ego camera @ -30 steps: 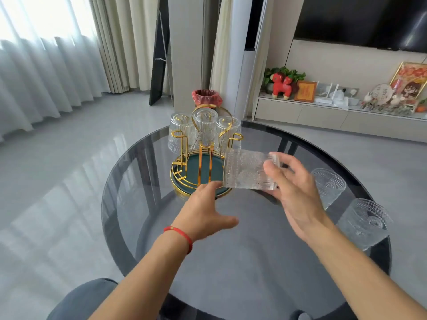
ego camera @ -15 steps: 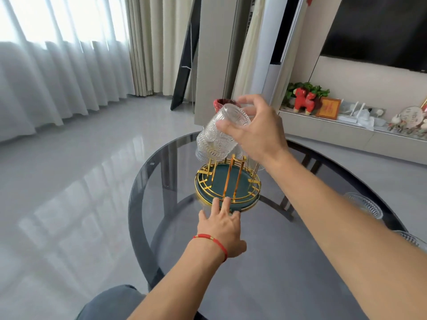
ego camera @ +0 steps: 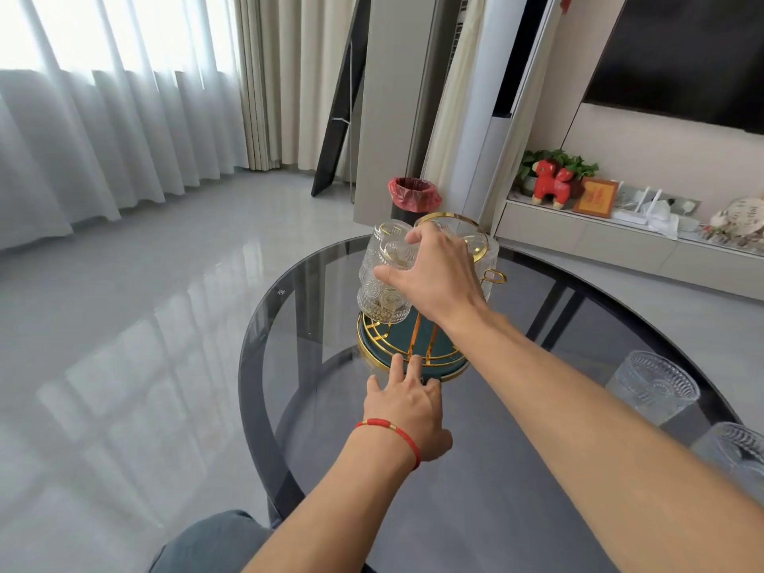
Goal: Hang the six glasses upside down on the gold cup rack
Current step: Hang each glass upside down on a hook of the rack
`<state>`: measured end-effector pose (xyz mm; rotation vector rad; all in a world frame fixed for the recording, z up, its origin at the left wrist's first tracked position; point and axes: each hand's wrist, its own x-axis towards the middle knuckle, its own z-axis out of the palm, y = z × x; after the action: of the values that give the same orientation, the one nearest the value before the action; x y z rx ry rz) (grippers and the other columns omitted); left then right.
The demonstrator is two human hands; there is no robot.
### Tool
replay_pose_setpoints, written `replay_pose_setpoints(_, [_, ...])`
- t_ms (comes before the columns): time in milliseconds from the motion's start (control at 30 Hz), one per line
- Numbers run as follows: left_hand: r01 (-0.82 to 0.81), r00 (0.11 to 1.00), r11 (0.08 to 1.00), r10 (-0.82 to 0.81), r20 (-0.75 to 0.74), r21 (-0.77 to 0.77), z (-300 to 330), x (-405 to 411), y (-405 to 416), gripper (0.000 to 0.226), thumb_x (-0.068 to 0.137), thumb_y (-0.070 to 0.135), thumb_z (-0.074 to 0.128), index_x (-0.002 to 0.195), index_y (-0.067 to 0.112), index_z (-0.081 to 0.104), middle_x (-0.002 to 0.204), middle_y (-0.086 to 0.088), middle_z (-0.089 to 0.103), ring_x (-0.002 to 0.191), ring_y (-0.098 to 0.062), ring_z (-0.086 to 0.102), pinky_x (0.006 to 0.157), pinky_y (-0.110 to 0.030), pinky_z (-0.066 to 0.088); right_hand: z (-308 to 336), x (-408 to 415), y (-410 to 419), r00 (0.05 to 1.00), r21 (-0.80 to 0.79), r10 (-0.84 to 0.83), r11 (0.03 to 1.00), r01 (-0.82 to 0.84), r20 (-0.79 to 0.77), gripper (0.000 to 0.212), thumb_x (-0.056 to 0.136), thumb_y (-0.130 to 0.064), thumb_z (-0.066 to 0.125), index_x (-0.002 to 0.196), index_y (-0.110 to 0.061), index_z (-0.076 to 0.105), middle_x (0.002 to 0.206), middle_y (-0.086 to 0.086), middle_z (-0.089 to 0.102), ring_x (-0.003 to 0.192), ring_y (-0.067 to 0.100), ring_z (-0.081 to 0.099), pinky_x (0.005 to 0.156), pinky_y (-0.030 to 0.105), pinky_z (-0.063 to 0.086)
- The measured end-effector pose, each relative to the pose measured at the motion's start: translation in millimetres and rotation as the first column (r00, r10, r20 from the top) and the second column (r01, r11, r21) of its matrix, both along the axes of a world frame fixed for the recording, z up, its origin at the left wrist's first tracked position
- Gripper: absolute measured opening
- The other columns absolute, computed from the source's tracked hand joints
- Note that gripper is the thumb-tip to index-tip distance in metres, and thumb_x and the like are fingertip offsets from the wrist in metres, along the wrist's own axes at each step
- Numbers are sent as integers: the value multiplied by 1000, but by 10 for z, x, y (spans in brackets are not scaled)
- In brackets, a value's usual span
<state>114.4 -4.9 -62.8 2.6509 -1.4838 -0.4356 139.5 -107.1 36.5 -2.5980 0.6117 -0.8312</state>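
The gold cup rack (ego camera: 413, 351) with a green base stands on the round dark glass table (ego camera: 297, 283). My right hand (ego camera: 438, 275) grips an embossed clear glass (ego camera: 382, 287), held upside down on the rack's left side, its rim just above the base. Other glasses hang at the back of the rack, mostly hidden by my right hand; one shows at the right (ego camera: 488, 258). My left hand (ego camera: 407, 411) lies flat, fingertips touching the front edge of the rack's base. Two more glasses stand upright at the table's right edge, one (ego camera: 653, 386) nearer the rack, one (ego camera: 736, 452) nearer me.
A red-lined bin (ego camera: 413, 198) stands on the floor behind the table. A low cabinet (ego camera: 599, 241) with ornaments runs along the right wall under a dark screen. My knee (ego camera: 215, 539) shows at the bottom.
My right hand has turned the glass upside down and lowered it onto the left side of the rack. My left hand has stayed at the rack's front edge.
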Motion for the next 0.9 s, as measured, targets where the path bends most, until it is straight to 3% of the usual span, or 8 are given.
replay_pose_setpoints(200, [-2,1000,1000,2,4,-13,0,9,20,59,95,44,63,145,16,48,169,-11,13,157,-33,3,118,-60,30,-45,29,29,999,-31,-3,1000,2,-43,70,79,-46,87,126,-9,51,124,10,64,111,27,61,85,29,43])
replay_pose_setpoints(433, [-7,1000,999,8,21,-49,12,10,26,58,96,46,62,146,18,49,164,-10,26,153,-32,17,114,-57,38,-88,-25,30,991,-122,14,992,-31,-135,52,89,-54,74,116,-13,56,117,9,59,104,27,61,80,31,43])
replay_pose_setpoints(533, [-78,997,969,69,-47,-235,67,-3,-8,47,96,39,62,137,18,58,143,-9,53,136,-31,45,103,-49,49,-98,-186,37,996,-150,43,987,-55,-84,42,97,-49,65,117,-13,59,117,8,60,104,29,62,82,38,47])
replay_pose_setpoints(667, [-232,956,787,77,-283,-572,204,-85,-88,25,90,21,65,113,13,71,111,-9,74,107,-32,66,86,-41,56,-147,-607,-38,987,-127,59,991,-40,148,18,99,-30,60,106,-14,65,108,4,65,102,24,63,85,41,52])
replay_pose_setpoints(767, [-218,949,693,-15,-316,-688,263,-179,-122,23,87,16,68,109,12,72,105,-5,77,99,-24,70,89,-40,58,-265,-1046,-158,976,-107,33,994,-11,215,13,97,-25,56,99,-15,65,103,0,65,99,21,63,88,42,52])
replay_pose_setpoints(900, [-114,943,694,-150,-298,-711,183,-407,-171,34,86,18,69,120,24,67,111,2,72,102,-14,65,90,-39,60,-561,-1730,-386,987,-126,-45,990,64,154,10,92,-18,59,95,-14,68,97,-1,68,96,23,62,87,41,51])
